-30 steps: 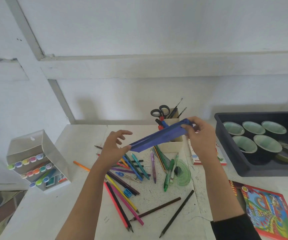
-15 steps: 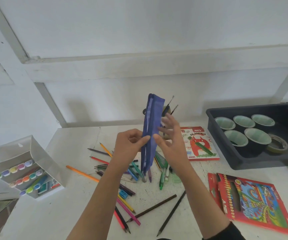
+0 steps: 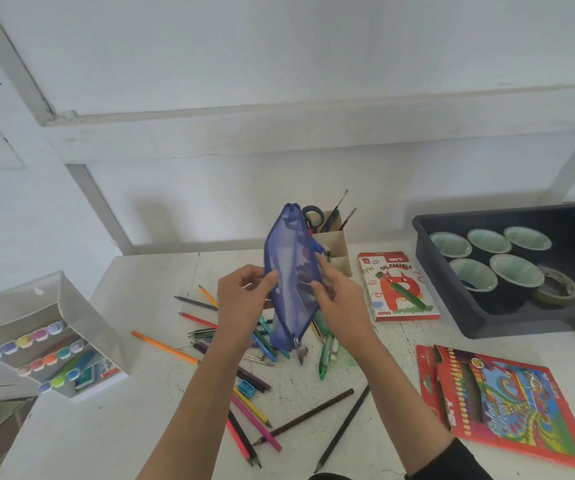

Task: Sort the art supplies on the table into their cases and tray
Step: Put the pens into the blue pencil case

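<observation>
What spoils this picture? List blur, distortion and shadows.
Head view: the wide-angle lens bends and tilts the wall ledge. Head view: the light is soft and even, with only faint shadows on the back wall and no glare. Head view: the blue pouch is slightly blurred.

Five cups (image 3: 452, 244) and one tape roll (image 3: 552, 299) sit in one tray (image 3: 521, 323). There is one pouch (image 3: 291, 282), one pastels box (image 3: 397, 289), one red pencil box (image 3: 507, 407), one marker case (image 3: 47, 327), one organizer (image 3: 336, 244), one pair of scissors (image 3: 312, 216) and one sharpener (image 3: 247, 389). The loose pencils (image 3: 255, 420) overlap too much to count.
</observation>
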Tool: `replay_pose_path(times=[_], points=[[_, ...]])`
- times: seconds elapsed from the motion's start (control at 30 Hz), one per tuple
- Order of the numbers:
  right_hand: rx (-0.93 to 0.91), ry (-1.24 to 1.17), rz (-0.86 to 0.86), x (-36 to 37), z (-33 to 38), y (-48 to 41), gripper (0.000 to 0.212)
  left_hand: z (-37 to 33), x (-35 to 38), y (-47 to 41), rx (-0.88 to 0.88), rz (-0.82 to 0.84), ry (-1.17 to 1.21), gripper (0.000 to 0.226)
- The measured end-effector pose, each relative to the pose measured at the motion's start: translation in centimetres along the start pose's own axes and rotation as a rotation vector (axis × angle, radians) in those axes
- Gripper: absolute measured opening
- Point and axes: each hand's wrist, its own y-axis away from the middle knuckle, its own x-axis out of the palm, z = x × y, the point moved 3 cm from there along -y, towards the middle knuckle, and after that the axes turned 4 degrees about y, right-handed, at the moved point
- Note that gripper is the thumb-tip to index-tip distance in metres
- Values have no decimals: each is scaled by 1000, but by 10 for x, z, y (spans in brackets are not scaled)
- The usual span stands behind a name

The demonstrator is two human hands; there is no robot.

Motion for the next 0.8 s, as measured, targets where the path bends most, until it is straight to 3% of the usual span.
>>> replay_pose_path(times=[0.1, 0.2, 0.3, 0.5, 0.63, 0.8], points=[[64, 105, -70, -14, -15, -8, 45, 0, -19, -6, 45, -162, -116, 7], [123, 23, -104, -25, -18, -12, 48, 1, -33, -13, 22, -248, -98, 7], [112, 20, -84, -23, -17, -13, 49, 3, -33, -13, 23, -235, -150, 8], [147, -26, 119, -6, -20, -13, 49, 1, -26, -7, 164, -205, -417, 15], [152, 296, 115, -13, -30, -15, 45, 6, -27, -9, 187, -198, -498, 19], [394, 735, 212, -27, -72, -11, 49, 16, -36, -15, 162, -201, -520, 17]])
